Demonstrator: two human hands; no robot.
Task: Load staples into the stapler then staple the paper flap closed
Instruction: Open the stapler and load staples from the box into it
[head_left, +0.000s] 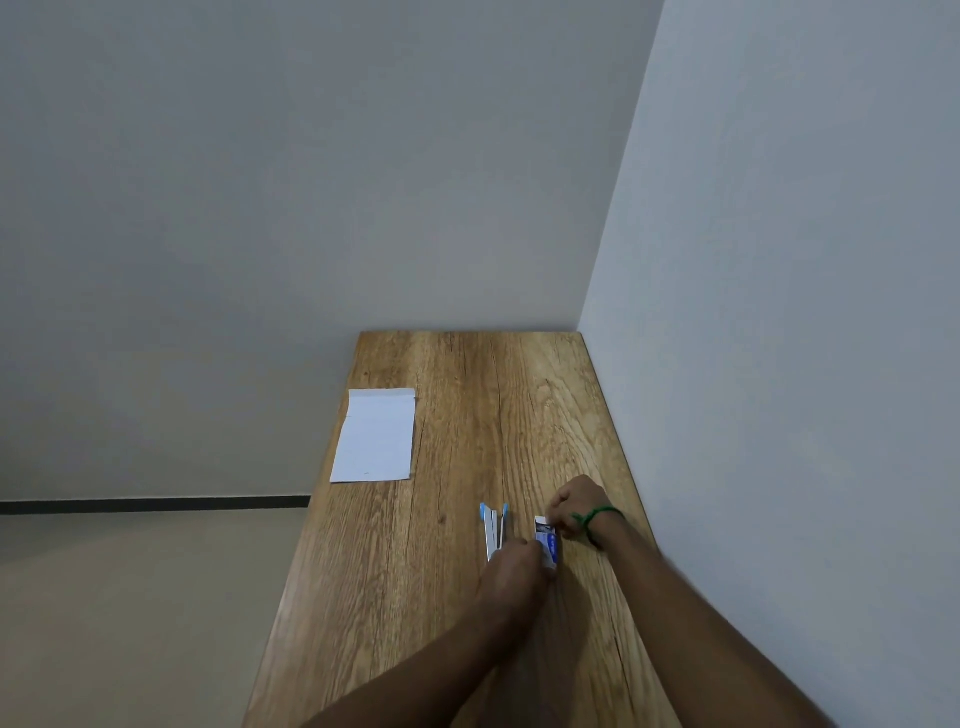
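Observation:
A small blue and white staple box lies on the wooden table, its far end open. My left hand holds the box's near end. At the open far end, the fingers of my right hand pinch; a green band circles that wrist. Just left of the box lies the stapler, swung open, silver with blue tips. The white paper with a folded flap along its far edge rests flat at the table's left edge, well away from both hands.
The table stands in a corner, with a grey wall behind it and a white wall along its right side. Its left edge drops to a beige floor with a dark skirting line.

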